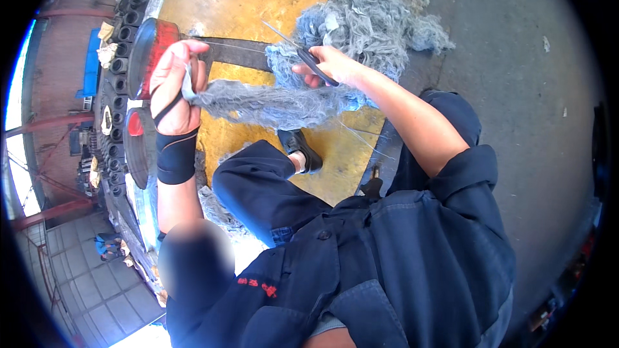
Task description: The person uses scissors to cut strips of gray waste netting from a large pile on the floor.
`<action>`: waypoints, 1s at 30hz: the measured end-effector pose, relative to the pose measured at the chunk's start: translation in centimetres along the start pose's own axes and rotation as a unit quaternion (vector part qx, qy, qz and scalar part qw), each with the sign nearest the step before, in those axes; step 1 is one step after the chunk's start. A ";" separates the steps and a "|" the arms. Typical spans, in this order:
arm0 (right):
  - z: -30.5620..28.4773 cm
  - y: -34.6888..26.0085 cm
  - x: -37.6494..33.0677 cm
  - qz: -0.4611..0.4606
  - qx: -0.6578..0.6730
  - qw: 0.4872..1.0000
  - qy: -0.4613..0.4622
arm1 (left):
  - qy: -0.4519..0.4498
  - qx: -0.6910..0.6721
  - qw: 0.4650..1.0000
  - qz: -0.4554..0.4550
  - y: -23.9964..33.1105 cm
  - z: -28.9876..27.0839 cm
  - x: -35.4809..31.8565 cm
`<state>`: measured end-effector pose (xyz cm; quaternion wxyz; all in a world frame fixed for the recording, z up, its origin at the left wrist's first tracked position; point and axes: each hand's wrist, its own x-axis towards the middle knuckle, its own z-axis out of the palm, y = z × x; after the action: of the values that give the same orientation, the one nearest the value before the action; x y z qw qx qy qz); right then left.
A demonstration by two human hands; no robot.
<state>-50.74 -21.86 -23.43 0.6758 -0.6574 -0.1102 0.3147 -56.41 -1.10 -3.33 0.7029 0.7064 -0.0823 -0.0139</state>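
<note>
While I look down from far away through the head camera, I have the left hand (174, 80) up beside a round red and dark thing (145, 45). Its fingers are curled closed around one end of a fluffy gray-blue strand (264, 104). The strand runs across, over the yellow floor (245, 0), to the low edge of a big fluffy pile (367, 22); I cannot tell if the two are joined. A thin thread (232, 46) goes from the left fingertips toward the pile. My right hand (330, 64) is wrapped around a dark-handled tool (308, 58) with a thin blade, maybe scissors; I cannot tell how wide the blades are. I think the step now is holding the fluff and thread tight, ready to cut. The next move calls for bringing the blade to the thread, well away from my left fingers.
</note>
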 end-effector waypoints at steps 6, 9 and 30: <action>-1.8 -1.2 -0.3 -0.014 0.188 0.981 0.038 | 0.180 0.008 0.984 -0.011 1.2 -4.0 1.5; -3.5 -0.6 -0.1 0.029 0.047 0.978 0.200 | 0.268 -0.049 0.961 -0.051 0.0 -2.6 1.1; -2.8 -0.5 -2.2 -0.166 -0.363 0.871 0.288 | 0.130 0.330 0.935 0.000 -1.7 -8.4 2.3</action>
<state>-50.80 -25.38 -22.71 0.4339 -0.8898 -0.1242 -0.0672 -52.81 6.94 -4.69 0.4346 0.8943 0.0096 0.1061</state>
